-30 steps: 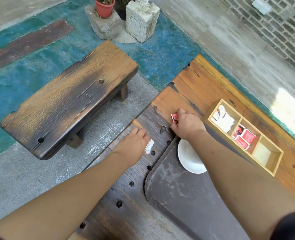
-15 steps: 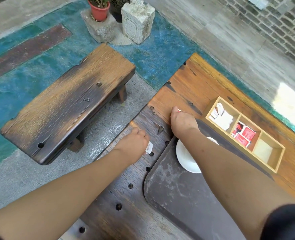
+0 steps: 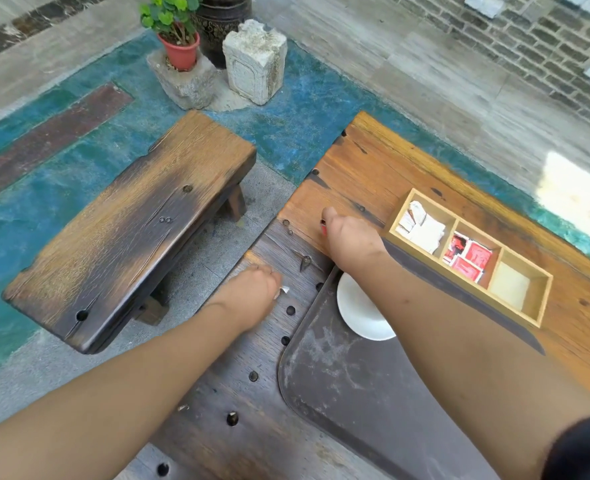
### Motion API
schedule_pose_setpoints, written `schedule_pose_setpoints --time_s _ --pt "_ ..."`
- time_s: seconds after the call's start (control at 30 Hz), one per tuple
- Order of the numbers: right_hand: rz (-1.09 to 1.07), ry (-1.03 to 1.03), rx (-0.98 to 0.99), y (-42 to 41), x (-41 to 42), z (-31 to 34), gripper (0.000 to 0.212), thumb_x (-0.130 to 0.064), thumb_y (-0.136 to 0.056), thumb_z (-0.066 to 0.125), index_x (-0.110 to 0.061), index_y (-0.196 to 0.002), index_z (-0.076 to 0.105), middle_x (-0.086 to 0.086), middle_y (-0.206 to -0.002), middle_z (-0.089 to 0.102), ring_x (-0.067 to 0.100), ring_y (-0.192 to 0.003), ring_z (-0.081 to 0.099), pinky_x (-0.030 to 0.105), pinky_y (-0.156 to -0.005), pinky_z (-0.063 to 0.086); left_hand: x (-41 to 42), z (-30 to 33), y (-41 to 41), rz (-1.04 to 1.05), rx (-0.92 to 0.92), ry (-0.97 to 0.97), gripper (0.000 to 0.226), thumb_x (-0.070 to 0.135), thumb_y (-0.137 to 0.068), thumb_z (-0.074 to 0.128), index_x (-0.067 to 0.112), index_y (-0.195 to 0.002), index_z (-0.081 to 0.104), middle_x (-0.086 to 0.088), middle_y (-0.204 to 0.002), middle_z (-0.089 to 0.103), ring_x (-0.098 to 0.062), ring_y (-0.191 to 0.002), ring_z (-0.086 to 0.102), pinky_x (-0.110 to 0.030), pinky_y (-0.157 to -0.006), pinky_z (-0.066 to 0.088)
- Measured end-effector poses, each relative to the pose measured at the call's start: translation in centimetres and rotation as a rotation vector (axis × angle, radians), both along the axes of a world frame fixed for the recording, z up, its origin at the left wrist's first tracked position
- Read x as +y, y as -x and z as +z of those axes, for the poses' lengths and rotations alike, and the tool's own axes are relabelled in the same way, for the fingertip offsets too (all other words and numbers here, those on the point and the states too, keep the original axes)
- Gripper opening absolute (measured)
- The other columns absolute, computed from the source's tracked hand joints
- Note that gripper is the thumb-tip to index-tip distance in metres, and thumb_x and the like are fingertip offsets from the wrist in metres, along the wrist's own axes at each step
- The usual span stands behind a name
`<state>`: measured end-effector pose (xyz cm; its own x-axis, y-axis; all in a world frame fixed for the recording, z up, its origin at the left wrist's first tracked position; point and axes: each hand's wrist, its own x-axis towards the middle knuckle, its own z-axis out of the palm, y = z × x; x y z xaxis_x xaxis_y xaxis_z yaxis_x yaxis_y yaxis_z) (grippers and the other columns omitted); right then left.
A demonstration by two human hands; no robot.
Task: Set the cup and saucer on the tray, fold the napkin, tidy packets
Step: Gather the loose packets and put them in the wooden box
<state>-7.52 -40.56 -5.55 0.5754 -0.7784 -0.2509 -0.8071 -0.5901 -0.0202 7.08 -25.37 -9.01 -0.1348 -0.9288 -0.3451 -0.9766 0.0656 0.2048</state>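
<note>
Packet-tidying stage. The saucer (image 3: 363,311) is already lying on the dark tray (image 3: 349,386); no cup or napkin is showing. The right hand (image 3: 350,242) is closing on a red packet (image 3: 323,229) over the desk (image 3: 366,168), and the left hand (image 3: 252,289) is pinching a white packet (image 3: 284,290). The divided wooden box (image 3: 473,258) is holding sorted white and red packets, with its last compartment seemingly empty.

I see wooden bench (image 3: 127,230) left of wooden table (image 3: 363,168), on grey and teal floor (image 3: 27,216). Beyond bench: green plant in red pot (image 3: 179,53) on stone block (image 3: 182,81), carved stone (image 3: 255,60) beside it, dark urn (image 3: 222,22) behind. Brick wall (image 3: 529,46) far right.
</note>
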Motion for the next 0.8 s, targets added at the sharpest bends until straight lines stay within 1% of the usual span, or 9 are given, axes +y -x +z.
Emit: schedule_pose_setpoints --time_s 0.1,0.23,0.3,0.37,0.57,0.63,0.7,0.73,0.8 --pt "-0.037 -0.01 -0.122 1.1 0.1 1.5 0.009 -0.011 -0.096 0.046 -0.011 -0.104 0.043 0.006 -0.062 0.048 0.031 -0.058 0.055 0.032 -0.047 0.036 -1.0 1.4 0.2 0.109 0.056 0.017 0.017 0.012 -0.091 0.05 0.007 -0.104 0.061 -0.012 -0.104 0.064 -0.03 -0.099 0.06 -0.034 -0.08 0.047" --pt "-0.167 -0.022 -0.32 4.0 -0.2 4.1 0.019 -0.028 -0.098 0.048 -0.012 -0.109 0.046 0.014 -0.073 0.06 0.035 -0.064 0.057 0.041 -0.058 0.049 -3.3 4.0 1.2 0.196 0.134 0.098 0.014 0.009 -0.086 0.053 0.004 -0.094 0.063 -0.015 -0.095 0.065 -0.036 -0.089 0.063 -0.039 -0.071 0.049" --pt "-0.246 -0.022 -0.406 6.1 -0.6 5.3 0.02 -0.03 -0.097 0.051 -0.016 -0.111 0.047 0.014 -0.079 0.066 0.036 -0.069 0.062 0.039 -0.059 0.05 -5.0 5.5 2.0 0.203 0.17 0.156 0.009 0.009 -0.084 0.056 0.002 -0.089 0.061 -0.015 -0.088 0.062 -0.037 -0.082 0.062 -0.035 -0.062 0.042" --pt "-0.316 -0.001 -0.463 8.6 -1.1 6.1 0.021 -0.029 -0.095 0.054 -0.017 -0.112 0.049 0.016 -0.087 0.069 0.037 -0.076 0.064 0.039 -0.063 0.052 -7.0 7.0 3.1 0.174 0.193 0.219 0.009 0.013 -0.085 0.059 0.004 -0.087 0.059 -0.016 -0.087 0.061 -0.037 -0.078 0.061 -0.035 -0.06 0.037" --pt "-0.546 0.019 -0.469 16.6 -2.9 6.3 0.028 -0.033 -0.096 0.055 -0.017 -0.118 0.049 0.019 -0.097 0.07 0.041 -0.086 0.063 0.037 -0.062 0.042 -13.6 9.6 8.3 0.062 0.203 0.288 0.009 0.022 -0.087 0.061 0.016 -0.082 0.057 -0.014 -0.089 0.065 -0.037 -0.083 0.063 -0.036 -0.064 0.045" --pt "-0.599 0.028 -0.459 18.9 -3.1 5.9 0.024 -0.031 -0.097 0.054 -0.016 -0.115 0.05 0.018 -0.096 0.07 0.041 -0.086 0.063 0.036 -0.061 0.04 -15.5 9.8 10.4 0.03 0.199 0.294 0.008 0.02 -0.086 0.062 0.013 -0.088 0.062 -0.015 -0.095 0.068 -0.038 -0.089 0.063 -0.034 -0.065 0.041" --pt "-0.629 0.023 -0.426 20.8 -3.3 5.2 0.02 -0.026 -0.098 0.053 -0.014 -0.113 0.049 0.018 -0.096 0.07 0.041 -0.084 0.062 0.038 -0.062 0.044 -17.3 9.5 12.5 -0.009 0.2 0.272 0.007 0.017 -0.086 0.061 0.012 -0.085 0.056 -0.016 -0.097 0.068 -0.039 -0.091 0.062 -0.035 -0.064 0.036" --pt "-0.638 0.016 -0.404 21.6 -3.3 4.8 0.019 -0.025 -0.098 0.052 -0.014 -0.113 0.049 0.019 -0.095 0.07 0.041 -0.083 0.063 0.039 -0.062 0.046 -18.1 9.3 13.4 -0.031 0.197 0.256 0.006 0.016 -0.086 0.06 0.012 -0.088 0.057 -0.017 -0.099 0.068 -0.039 -0.093 0.062 -0.036 -0.065 0.038" --pt "-0.652 -0.001 -0.358 23.0 -3.3 3.8 0.019 -0.023 -0.098 0.049 -0.016 -0.115 0.048 0.02 -0.094 0.07 0.041 -0.082 0.063 0.041 -0.063 0.048 -19.6 8.4 15.1 -0.059 0.184 0.219 0.022 0.014 -0.087 0.059 0.01 -0.109 0.062 -0.018 -0.107 0.069 -0.039 -0.097 0.062 -0.039 -0.072 0.045"
